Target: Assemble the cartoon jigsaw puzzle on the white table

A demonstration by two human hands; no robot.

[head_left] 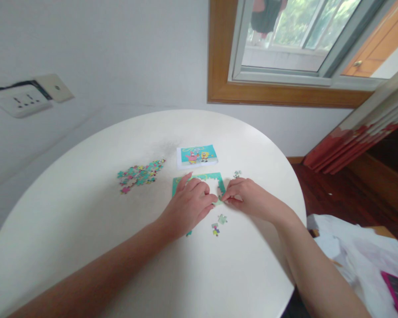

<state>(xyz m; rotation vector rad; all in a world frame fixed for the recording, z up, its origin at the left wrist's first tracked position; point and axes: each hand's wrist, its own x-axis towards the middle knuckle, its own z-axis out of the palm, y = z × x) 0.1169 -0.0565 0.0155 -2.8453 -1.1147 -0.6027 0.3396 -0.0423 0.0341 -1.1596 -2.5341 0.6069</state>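
A partly joined jigsaw puzzle (221,180) lies on the table, its green border strips around a white middle. My left hand (190,201) covers its left and lower part. That hand's fingers are curled, and thumb and index close on a pale green puzzle piece (218,202) at the lower right corner. From the right, my right hand (247,196) pinches the border at the same corner, fingertips pressed together. Nearer to me lie a loose pale green piece (222,218) and a multicoloured piece (215,229). A teal piece (189,233) shows partly below my left wrist.
A heap of mixed puzzle pieces (141,174) lies left of my hands. Behind the puzzle is a picture card (199,156) with cartoon figures. Several small pieces (237,173) sit beyond my right hand. The round white table (86,247) meets the wall near the window (285,79).
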